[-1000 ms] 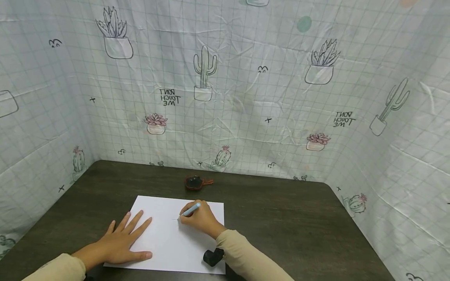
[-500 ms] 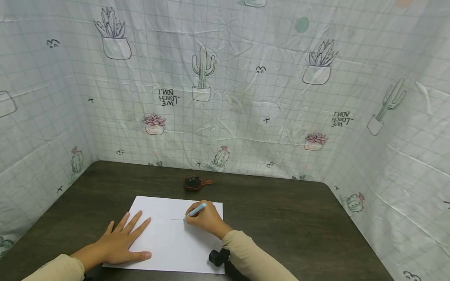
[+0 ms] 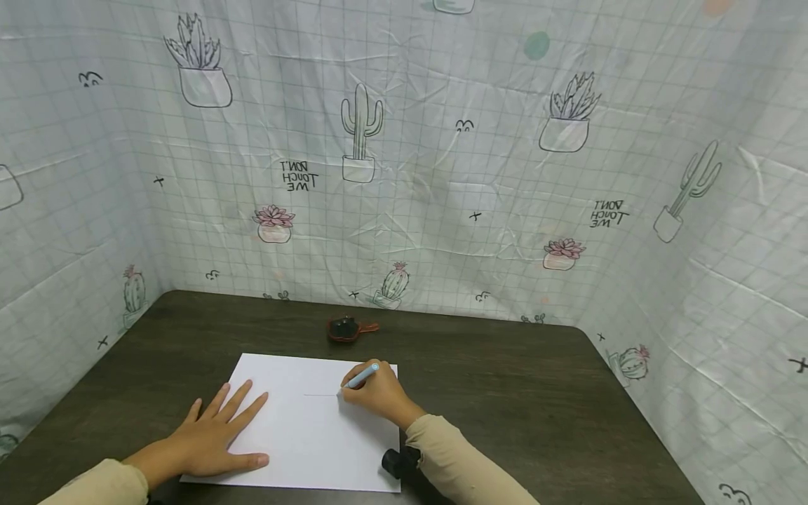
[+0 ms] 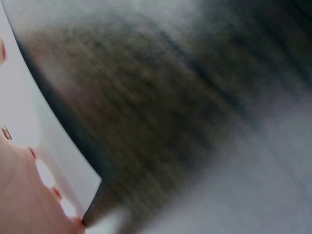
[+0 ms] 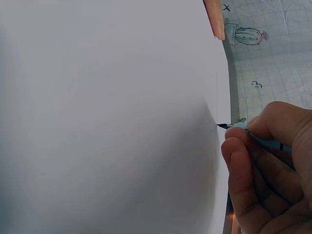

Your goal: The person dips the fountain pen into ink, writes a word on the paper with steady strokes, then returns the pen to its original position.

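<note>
A white sheet of paper [image 3: 303, 449] lies on the dark table. My left hand [image 3: 211, 442] rests flat on its left side with the fingers spread; part of that hand [image 4: 24, 190] shows at the lower left of the left wrist view. My right hand [image 3: 375, 396] pinches a light blue pen [image 3: 363, 376] between thumb and fingers. In the right wrist view the pen's dark pointed nib [image 5: 224, 126] touches the paper. A thin straight line [image 3: 320, 395] runs leftward from the nib.
Behind the paper sits a small reddish-brown dish [image 3: 344, 330] with a handle and something black in it. The dark wooden table [image 3: 505, 400] extends to the right. A cactus-print cloth [image 3: 429, 175] surrounds its back and sides.
My right hand has slid to the right with the pen, and the drawn line has grown longer behind it. My left hand has stayed on the paper.
</note>
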`<state>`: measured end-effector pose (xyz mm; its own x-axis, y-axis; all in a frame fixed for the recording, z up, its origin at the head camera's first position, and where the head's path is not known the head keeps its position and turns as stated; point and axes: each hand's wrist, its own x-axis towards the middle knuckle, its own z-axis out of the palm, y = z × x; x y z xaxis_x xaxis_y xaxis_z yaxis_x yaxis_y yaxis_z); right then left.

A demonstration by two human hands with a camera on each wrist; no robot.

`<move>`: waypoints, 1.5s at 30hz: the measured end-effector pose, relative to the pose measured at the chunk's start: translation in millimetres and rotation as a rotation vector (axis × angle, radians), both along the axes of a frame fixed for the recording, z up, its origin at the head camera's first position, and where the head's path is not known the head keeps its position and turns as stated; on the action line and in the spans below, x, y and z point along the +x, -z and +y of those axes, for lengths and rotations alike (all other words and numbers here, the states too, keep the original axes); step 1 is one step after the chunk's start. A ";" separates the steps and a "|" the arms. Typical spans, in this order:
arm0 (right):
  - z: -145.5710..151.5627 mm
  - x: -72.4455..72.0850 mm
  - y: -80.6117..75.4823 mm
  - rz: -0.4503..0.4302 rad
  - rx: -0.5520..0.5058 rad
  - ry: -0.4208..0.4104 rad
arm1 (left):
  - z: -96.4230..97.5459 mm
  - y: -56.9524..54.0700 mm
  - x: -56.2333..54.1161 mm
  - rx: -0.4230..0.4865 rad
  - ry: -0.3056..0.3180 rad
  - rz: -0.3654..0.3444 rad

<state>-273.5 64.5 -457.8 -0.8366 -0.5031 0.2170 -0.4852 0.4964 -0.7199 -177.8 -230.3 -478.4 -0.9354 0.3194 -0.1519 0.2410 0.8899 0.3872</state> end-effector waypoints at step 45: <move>-16.3 -1.8 4.4 0.037 -0.108 0.082 | 46.5 -15.2 -16.3 -0.016 0.069 -0.070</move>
